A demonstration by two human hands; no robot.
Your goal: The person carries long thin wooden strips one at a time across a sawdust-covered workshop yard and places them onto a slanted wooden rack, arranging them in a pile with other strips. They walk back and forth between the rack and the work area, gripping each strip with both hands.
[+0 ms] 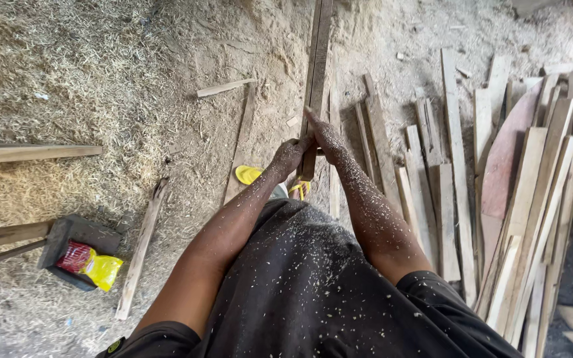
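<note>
Long narrow brown wooden plank [316, 73], running from top centre of the frame down to mid-frame. Left hand [290, 156] closed around its lower end; right hand [326, 138] gripping beside it, forefinger extended along the wood. Stack of pale wooden boards [532, 199] at right. Yellow sandal [249, 174] just below the hands.

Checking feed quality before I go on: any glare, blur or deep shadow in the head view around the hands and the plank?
Head view: soft daylight, no glare; left hand and right hand on the long narrow wooden plank are sharp; pale sawdust floor upper left looks slightly washed out; bottom right corner falls into dark shadow.
</note>
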